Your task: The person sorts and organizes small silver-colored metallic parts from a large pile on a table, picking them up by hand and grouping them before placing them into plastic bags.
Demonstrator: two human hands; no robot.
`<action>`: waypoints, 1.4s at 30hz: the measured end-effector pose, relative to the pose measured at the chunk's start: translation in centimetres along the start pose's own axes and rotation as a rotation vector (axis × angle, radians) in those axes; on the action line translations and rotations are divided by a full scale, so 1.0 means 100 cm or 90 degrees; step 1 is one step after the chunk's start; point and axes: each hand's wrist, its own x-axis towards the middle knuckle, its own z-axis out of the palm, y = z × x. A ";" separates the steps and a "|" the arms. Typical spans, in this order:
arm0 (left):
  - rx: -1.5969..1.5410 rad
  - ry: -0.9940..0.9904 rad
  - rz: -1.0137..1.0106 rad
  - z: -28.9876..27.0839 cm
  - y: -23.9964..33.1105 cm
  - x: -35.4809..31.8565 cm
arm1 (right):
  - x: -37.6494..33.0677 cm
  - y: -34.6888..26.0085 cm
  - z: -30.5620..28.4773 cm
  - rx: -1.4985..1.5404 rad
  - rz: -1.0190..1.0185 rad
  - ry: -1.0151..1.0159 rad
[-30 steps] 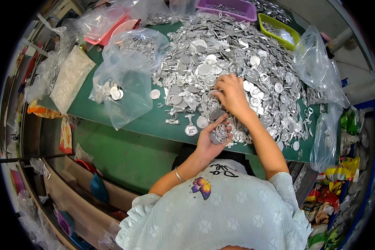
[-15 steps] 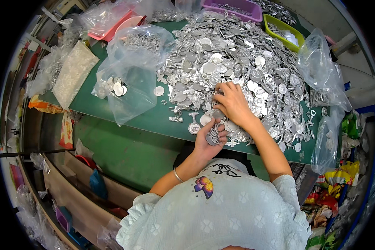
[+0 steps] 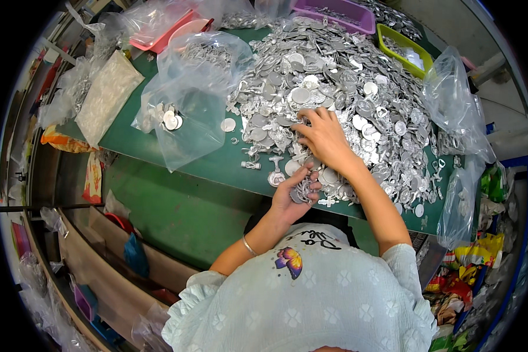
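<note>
A big heap of silvery metal charms (image 3: 346,88), among them flat discs, crosses and linked bits, covers much of the green table (image 3: 202,176). At the heap's near edge my left hand (image 3: 292,193) is cupped round a clump of small metal charms (image 3: 302,190), its fingers curled over them. Farther in, my right hand (image 3: 322,138) lies over the heap with fingers bent and apart, the tips among the pieces. Nothing shows in its grip, though its palm side is hidden. Left of the heap lies a clear plastic bag (image 3: 188,141) with several pale discs (image 3: 170,117) beside it.
A purple basket (image 3: 358,26) and a lime-green tray (image 3: 416,73) hold more metal pieces at the back. Pink trays (image 3: 158,47) stand at the back left. A filled pale bag (image 3: 108,100) lies at the left edge; clear bags (image 3: 452,88) hang at the right.
My right hand has moved slightly away from my left hand, up and left onto the heap, its fingers spreading. My left hand still holds its clump. The whole view has shifted slightly.
</note>
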 end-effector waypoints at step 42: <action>0.072 0.060 0.091 0.020 0.007 -0.011 | 0.028 0.037 0.020 -0.121 -0.017 0.015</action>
